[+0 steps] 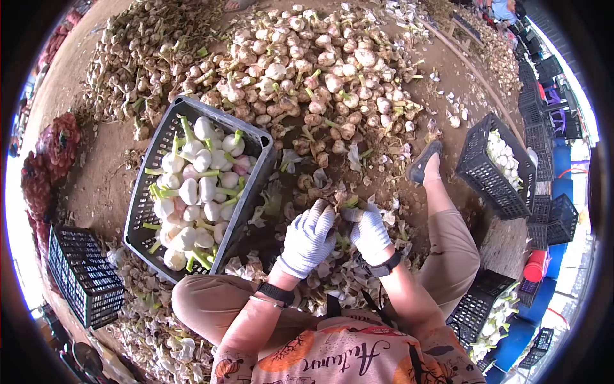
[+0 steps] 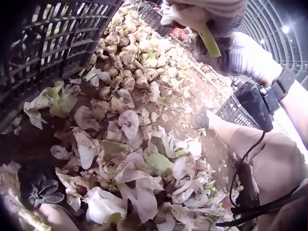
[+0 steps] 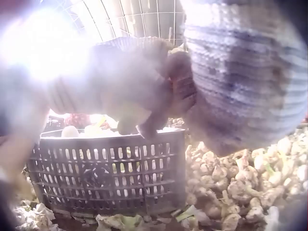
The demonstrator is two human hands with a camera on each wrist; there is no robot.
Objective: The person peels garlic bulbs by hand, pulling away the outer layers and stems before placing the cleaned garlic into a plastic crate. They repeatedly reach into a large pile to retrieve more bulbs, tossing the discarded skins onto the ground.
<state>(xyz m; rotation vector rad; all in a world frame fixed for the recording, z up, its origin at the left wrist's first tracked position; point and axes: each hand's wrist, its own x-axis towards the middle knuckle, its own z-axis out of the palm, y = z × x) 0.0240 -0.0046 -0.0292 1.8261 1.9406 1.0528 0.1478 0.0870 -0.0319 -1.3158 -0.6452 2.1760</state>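
Both hands wear pale knitted gloves with darkened fingertips and meet in front of the seated person. My left hand [image 1: 308,240] curls its fingers round a garlic bulb, mostly hidden by the gloves. Its cut green stem [image 2: 209,41] sticks out below the glove in the left wrist view. From the other side, my right hand [image 1: 369,233] pinches the same garlic near the stem. Left of the hands stands a black crate [image 1: 246,221] of cleaned white garlic bulbs [image 1: 206,187] with short green stems. Ahead lies a heap of unpeeled garlic [image 1: 320,64].
Loose garlic skins [image 2: 139,183] litter the ground under the hands. Another black crate [image 1: 489,182] with white garlic stands on the right, beyond the person's outstretched leg [image 1: 441,198]. At the left are a black crate [image 1: 86,275] and red net sacks [image 1: 48,166].
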